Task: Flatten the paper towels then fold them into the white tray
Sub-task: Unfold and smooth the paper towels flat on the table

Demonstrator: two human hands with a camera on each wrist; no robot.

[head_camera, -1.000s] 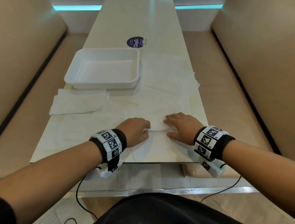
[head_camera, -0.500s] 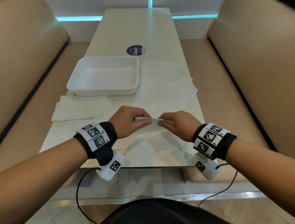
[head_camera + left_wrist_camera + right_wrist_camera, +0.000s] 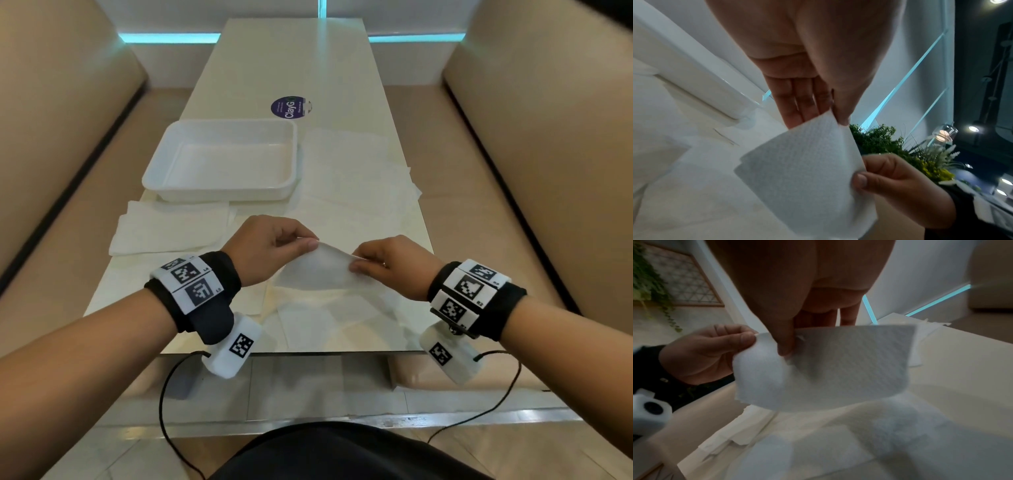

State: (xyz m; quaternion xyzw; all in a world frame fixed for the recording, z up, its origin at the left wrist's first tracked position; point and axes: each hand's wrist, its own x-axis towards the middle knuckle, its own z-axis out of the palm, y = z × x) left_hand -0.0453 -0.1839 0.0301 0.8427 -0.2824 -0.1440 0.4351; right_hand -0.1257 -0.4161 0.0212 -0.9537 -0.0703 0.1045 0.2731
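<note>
A folded white paper towel (image 3: 320, 270) hangs just above the near end of the table, held by both hands. My left hand (image 3: 270, 248) pinches its upper left corner between thumb and fingers. My right hand (image 3: 380, 263) pinches the upper right corner. In the left wrist view the towel (image 3: 803, 172) droops below my left hand (image 3: 836, 116), with the right hand (image 3: 885, 175) pinching at the lower right. The right wrist view shows the same towel (image 3: 828, 368) under my right hand (image 3: 785, 345). The white tray (image 3: 222, 159) lies empty, beyond and left of the hands.
Several flat paper towels lie on the table: one stack (image 3: 174, 229) in front of the tray, others (image 3: 356, 178) right of it, more (image 3: 342, 318) beneath the hands. A round purple sticker (image 3: 289, 107) is behind the tray. Padded beige benches flank the table.
Both hands, earlier pressing a towel flat on the table, have pinched it and lifted it off the surface; it now hangs between them, a little higher and farther from me.
</note>
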